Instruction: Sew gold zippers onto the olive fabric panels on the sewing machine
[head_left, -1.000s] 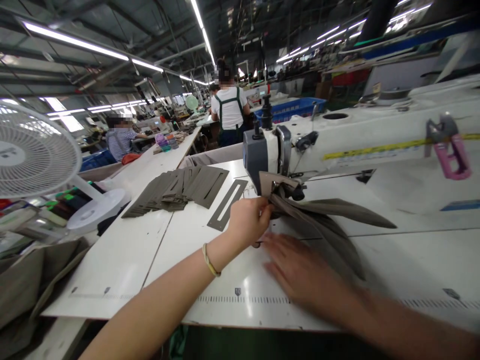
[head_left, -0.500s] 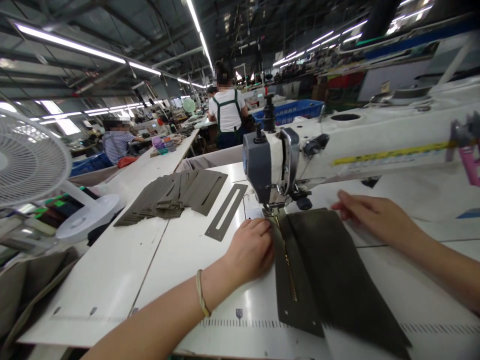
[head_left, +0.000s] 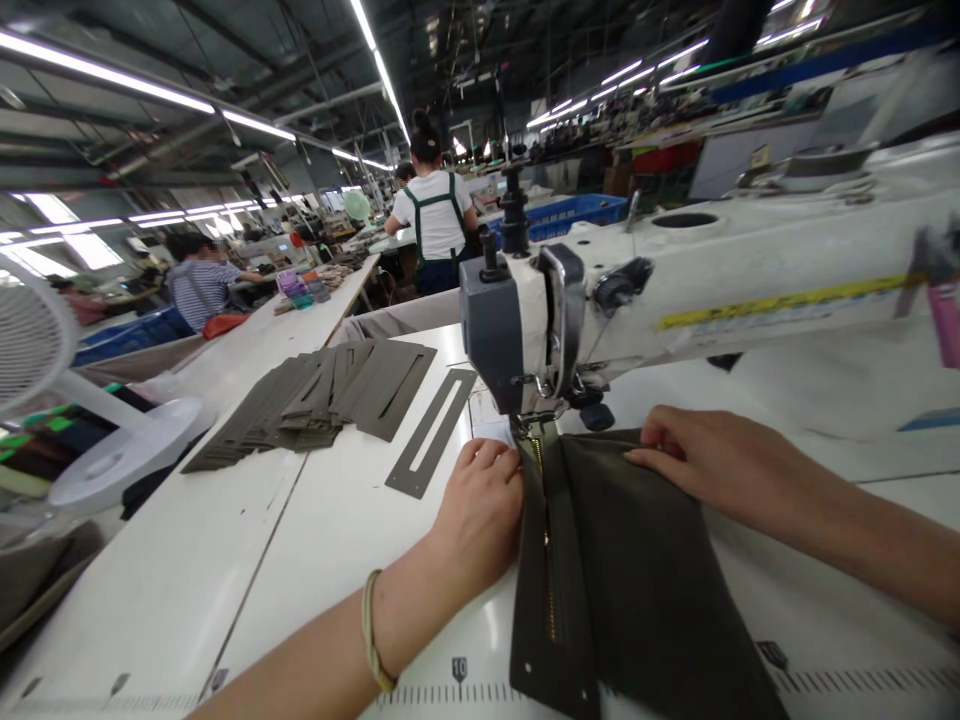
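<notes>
A sewing machine [head_left: 525,330] stands over a dark olive panel [head_left: 551,655] with a gold-toothed zipper [head_left: 549,560] running down it. My left hand [head_left: 480,505], fingers curled, grips the panel's left edge just in front of the presser foot. Its fingertips are hidden from me. A wider piece of dark fabric [head_left: 652,570] lies to the right of the zipper, hanging toward the table's front. My right hand [head_left: 694,455] pinches the upper right edge of this fabric between thumb and fingers.
Left of the machine lie a slotted dark strip [head_left: 431,435] and a fanned pile of similar pieces [head_left: 315,395]. A white fan [head_left: 127,440] stands at the far left. Co-workers sit or stand beyond, near a blue crate [head_left: 585,210]. A ruler scale [head_left: 457,690] marks the front edge.
My right hand has come left onto the fabric and closed on its edge. My left hand stays at the panel's edge. The view has shifted slightly.
</notes>
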